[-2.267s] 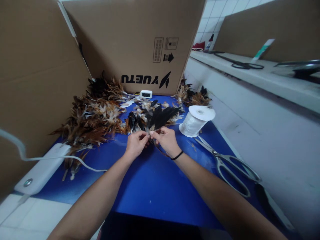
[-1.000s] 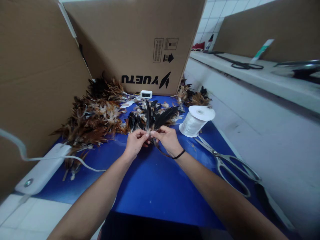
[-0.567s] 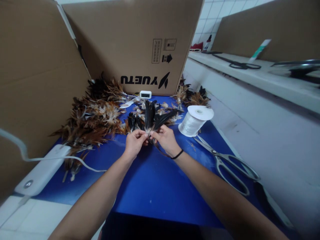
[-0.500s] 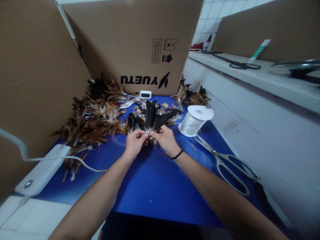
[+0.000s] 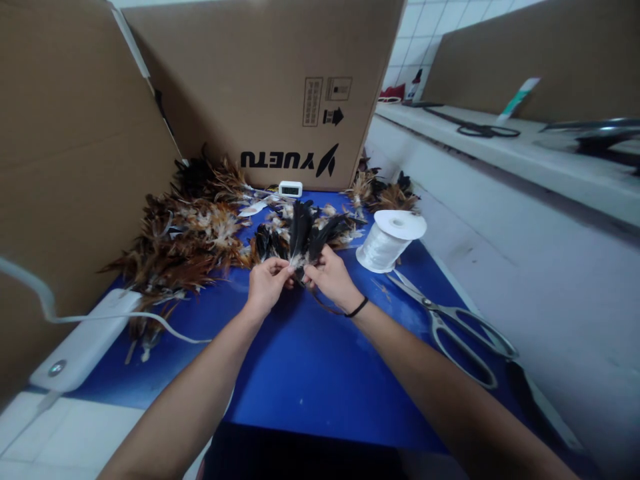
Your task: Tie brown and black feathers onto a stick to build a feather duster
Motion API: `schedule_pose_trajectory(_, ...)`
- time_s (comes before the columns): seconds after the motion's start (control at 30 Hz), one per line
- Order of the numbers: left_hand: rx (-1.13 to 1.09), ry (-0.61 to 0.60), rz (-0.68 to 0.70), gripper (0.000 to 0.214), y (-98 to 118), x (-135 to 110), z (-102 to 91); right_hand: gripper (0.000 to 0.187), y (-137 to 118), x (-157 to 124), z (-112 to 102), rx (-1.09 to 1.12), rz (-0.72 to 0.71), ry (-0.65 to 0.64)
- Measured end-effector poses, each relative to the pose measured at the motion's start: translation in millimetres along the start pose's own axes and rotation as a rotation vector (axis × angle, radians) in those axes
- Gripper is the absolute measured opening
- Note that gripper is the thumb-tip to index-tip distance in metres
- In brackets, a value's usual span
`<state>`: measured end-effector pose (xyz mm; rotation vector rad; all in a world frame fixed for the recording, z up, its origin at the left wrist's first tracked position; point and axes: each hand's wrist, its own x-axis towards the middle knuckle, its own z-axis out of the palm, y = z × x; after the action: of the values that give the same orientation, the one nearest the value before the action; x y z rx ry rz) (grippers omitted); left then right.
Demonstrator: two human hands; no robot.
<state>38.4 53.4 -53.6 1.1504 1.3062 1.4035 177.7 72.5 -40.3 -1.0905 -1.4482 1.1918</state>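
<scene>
Black feathers [image 5: 301, 230] stand upright between my two hands, with pale fluff at their bases. My left hand [image 5: 269, 283] is closed, its thumb and index finger pinching the feather bases from the left. From the right, my right hand [image 5: 331, 277] pinches the base of a black feather that leans to the right. A thin brown strip [image 5: 325, 305] hangs below my right hand; what it joins is hidden. Behind the hands lie more black and brown feathers [image 5: 270, 243]. A white spool of ribbon [image 5: 385, 247] stands to the right.
Brown feathers [image 5: 195, 233] are heaped on the left of the blue table [image 5: 300, 387], with another bunch [image 5: 395, 197] at the back right. Scissors [image 5: 450, 317] and a black-handled knife [image 5: 543, 407] lie right. A white power bank-like box [image 5: 85, 340], small digital display [image 5: 291, 189] and cardboard box [image 5: 260, 87] surround the area.
My hands have drawn slightly apart at the feather bases, so more pale fluff shows between them. The right-hand black feather now stands more upright.
</scene>
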Motion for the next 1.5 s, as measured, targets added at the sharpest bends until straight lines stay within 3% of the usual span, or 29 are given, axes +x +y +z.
schedule_pose_trajectory(0.1, -0.135, 0.05, -0.059, 0.022, 2.1, 1.6, -1.9, 0.027, -8.9, 1.2, -3.0, 0.039, 0.017, 0.052)
schedule_pose_trajectory(0.27, -0.264, 0.131, -0.099, 0.031, 1.7, 4.0, -5.4, 0.03, -22.4, 1.8, -4.6, 0.206, -0.104, 0.272)
schedule_pose_trajectory(0.57, -0.213, 0.008, -0.03, 0.025, 4.3, -3.9, 1.3, 0.021, -10.4, -4.2, 5.6, 0.176, 0.06, 0.078)
schedule_pose_trajectory(0.97, -0.119, -0.066, -0.033, 0.019, 5.9, -6.1, 2.8, 0.019, -10.2, -5.9, 3.8, 0.089, -0.031, 0.069)
schedule_pose_trajectory(1.5, -0.14, -0.12, -0.06, 0.03, 8.3, -9.6, 2.3, 0.027, -4.0, -5.1, 6.3, 0.14, -0.001, 0.08)
